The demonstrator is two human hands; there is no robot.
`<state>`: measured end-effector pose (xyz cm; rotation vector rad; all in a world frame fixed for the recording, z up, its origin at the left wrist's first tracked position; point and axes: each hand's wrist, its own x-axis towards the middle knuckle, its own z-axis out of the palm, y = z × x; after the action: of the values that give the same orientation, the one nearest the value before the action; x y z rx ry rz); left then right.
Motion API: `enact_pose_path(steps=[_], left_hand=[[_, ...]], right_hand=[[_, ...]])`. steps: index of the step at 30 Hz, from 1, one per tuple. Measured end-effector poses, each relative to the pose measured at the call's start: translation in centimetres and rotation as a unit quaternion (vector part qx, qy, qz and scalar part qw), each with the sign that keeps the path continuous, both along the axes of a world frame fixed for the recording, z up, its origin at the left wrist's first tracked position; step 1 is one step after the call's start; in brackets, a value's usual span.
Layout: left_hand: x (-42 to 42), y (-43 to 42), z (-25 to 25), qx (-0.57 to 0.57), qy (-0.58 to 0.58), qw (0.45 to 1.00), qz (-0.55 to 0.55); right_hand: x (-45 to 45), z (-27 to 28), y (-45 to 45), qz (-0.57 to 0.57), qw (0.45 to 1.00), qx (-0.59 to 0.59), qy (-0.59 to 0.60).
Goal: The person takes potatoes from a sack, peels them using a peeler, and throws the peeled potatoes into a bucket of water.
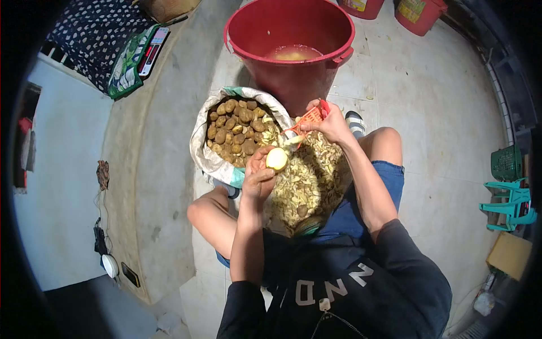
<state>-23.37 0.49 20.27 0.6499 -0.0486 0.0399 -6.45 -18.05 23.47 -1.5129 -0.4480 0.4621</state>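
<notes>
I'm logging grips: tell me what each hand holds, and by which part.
The left hand holds a peeled potato by its palm-facing side; the right hand holds an orange peeler by the end away from the potato.

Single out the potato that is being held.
It's the pale yellow potato in the left hand; the potatoes in the sack lie unheld and mostly brown-skinned.
</notes>
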Motion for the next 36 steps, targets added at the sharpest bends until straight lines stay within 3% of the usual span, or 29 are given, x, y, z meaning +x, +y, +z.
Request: enact_pose_path(steps=[3,4,9,13,16,18,21,24,27,29,31,32,33,36], left_hand=[[-0.2,-0.9,1.1,0.005,0.038,0.998,0.059],[-0.3,-0.9,1.1,0.012,0.038,0.998,0.054],[0.0,-0.5,0.0,-0.025,0.005,0.999,0.04],[-0.5,-0.7,1.6,-0.058,0.013,0.997,0.058],[-0.7,-0.6,0.4,0.033,0.014,0.997,0.062],[-1.0,-0.5,0.3,-0.016,0.013,0.998,0.061],[-0.5,-0.6,0.9,-0.056,0.018,0.996,0.073],[-0.4,-1.0,0.8,0.002,0.017,0.996,0.083],[-0.4,-1.0,0.8,-0.03,-0.001,0.996,0.079],[-0.2,-0.8,1.3,-0.027,0.003,0.997,0.065],[-0.4,-1.0,1.1,-0.024,0.023,0.996,0.084],[-0.3,-1.0,1.1,-0.015,0.015,0.997,0.071],[-0.2,-1.2,0.9,-0.017,0.016,0.997,0.072],[-0.2,-1.2,0.7,-0.036,0.006,0.997,0.068]], right_hand=[[-1.9,0.9,0.4,0.074,0.994,0.082,-0.023],[-3.0,2.1,0.6,0.063,0.991,0.031,-0.114],[0.1,-1.7,0.0,-0.019,1.0,-0.008,0.004],[-2.2,0.9,0.5,0.06,0.996,0.054,-0.046],[-2.4,1.1,0.8,0.03,0.997,0.012,-0.077],[-0.6,-0.8,0.4,-0.041,0.998,-0.022,-0.051],[-1.0,0.1,0.2,0.003,0.998,0.063,-0.01],[-3.3,0.9,1.4,0.03,0.991,0.074,-0.111],[-0.3,-1.2,0.5,-0.05,0.998,0.026,0.002],[0.1,-1.6,0.1,-0.06,0.998,0.017,0.001],[-2.3,0.6,0.7,0.042,0.993,0.098,-0.044],[-3.2,1.9,0.8,0.046,0.991,0.055,-0.115],[-2.8,1.4,0.8,0.047,0.991,0.053,-0.114],[-0.7,-0.3,0.6,-0.057,0.998,-0.001,-0.039]])
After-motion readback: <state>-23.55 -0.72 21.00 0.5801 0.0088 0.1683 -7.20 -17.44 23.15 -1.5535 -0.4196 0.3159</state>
